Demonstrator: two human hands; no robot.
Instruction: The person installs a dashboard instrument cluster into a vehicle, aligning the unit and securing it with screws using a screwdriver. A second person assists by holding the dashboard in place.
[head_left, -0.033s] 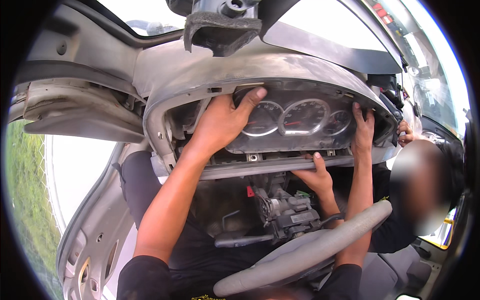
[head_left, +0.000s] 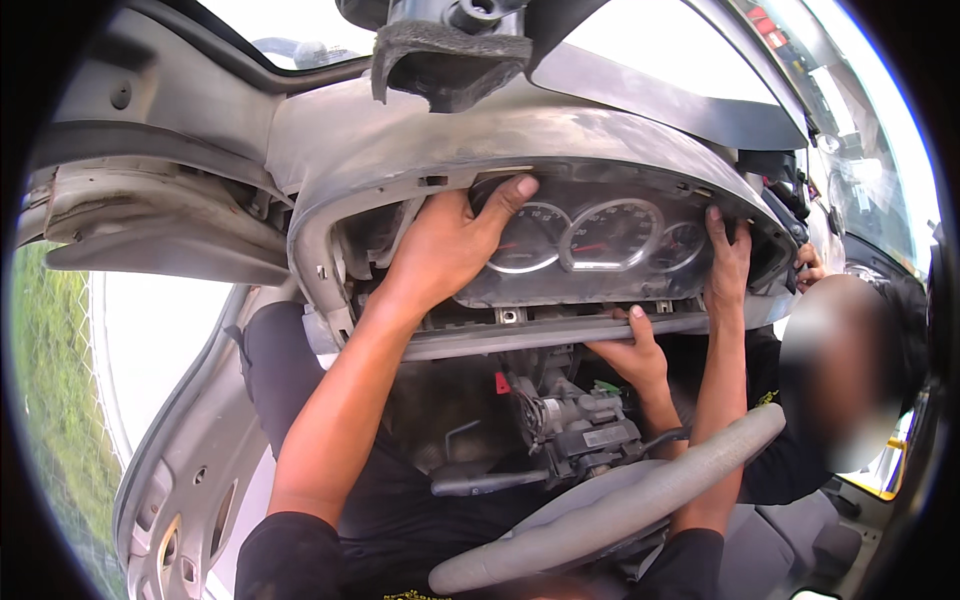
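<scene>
A dark instrument cluster (head_left: 560,288) with round gauges sits inside the grey dashboard opening. My left hand (head_left: 455,240) grips its left end, thumb along the top edge and fingers hidden behind it. At the other end my right hand (head_left: 727,262) holds the cluster's right side, fingertips up near the top corner. Below the cluster, a co-worker's hand (head_left: 632,350) grasps the grey lower trim edge (head_left: 480,343) of the dashboard, thumb up.
The grey steering wheel (head_left: 610,515) and column switches (head_left: 590,435) lie below my arms. A co-worker (head_left: 790,440) leans in from the right, with another hand (head_left: 808,268) at the dashboard's right end. A black foam-edged duct (head_left: 450,65) hangs above the dashboard.
</scene>
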